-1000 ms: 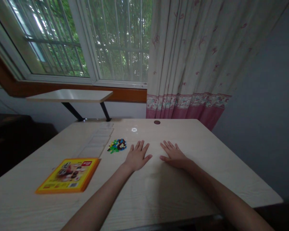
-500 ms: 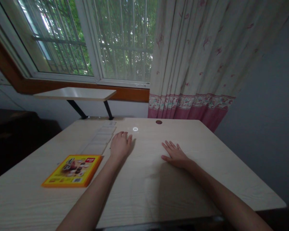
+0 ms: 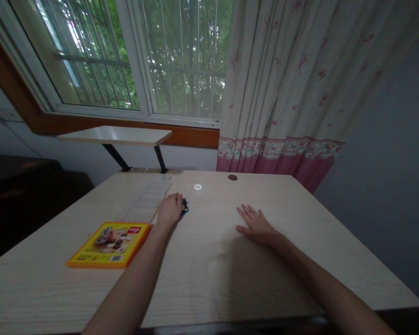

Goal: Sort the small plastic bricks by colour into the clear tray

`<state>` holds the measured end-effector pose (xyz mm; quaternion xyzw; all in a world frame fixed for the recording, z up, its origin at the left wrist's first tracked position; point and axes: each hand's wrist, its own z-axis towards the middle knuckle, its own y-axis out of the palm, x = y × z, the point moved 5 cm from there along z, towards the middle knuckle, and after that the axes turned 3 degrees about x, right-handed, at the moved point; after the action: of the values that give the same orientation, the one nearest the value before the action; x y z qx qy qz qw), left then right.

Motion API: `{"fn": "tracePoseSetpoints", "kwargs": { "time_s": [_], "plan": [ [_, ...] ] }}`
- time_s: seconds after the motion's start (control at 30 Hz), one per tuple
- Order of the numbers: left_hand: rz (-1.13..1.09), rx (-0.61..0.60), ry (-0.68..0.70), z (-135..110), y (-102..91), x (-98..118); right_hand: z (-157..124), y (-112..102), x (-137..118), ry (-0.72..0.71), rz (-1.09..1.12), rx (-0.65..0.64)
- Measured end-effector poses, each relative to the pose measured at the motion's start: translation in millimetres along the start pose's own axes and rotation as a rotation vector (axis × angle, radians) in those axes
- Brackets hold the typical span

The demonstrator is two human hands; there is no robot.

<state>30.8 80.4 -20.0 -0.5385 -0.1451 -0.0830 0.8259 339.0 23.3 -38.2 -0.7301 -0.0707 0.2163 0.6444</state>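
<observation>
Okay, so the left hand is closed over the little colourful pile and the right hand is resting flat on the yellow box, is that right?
Not quite. The right hand rests flat on the bare table, not on the yellow box, which lies on the far side of the left hand. The head view shows this. The left hand is closed over the colourful pile, as you said.

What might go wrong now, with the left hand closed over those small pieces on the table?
1. The left hand covers most of the colourful pieces; some at its edge may slip out and scatter on the smooth table.
2. Loose ones might roll into the round hole farther back.
</observation>
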Motion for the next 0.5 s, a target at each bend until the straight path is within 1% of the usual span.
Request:
{"fn": "tracePoseSetpoints", "kwargs": {
  "time_s": [0.13,0.23,0.33,0.5],
  "plan": [
    [-0.054,-0.046,0.058,1,5.7,3,0,-1,0,-0.001,0.009,0.004],
    [-0.098,-0.084,0.121,1,8.6,9,1,-3,3,-0.012,0.016,0.017],
    [-0.126,-0.123,0.183,-2,9.4,18,6,-8,7,-0.04,0.014,0.071],
    [-0.161,-0.172,0.301,-11,10.6,37,12,-18,8,-0.131,0.036,0.171]
  ]
}}
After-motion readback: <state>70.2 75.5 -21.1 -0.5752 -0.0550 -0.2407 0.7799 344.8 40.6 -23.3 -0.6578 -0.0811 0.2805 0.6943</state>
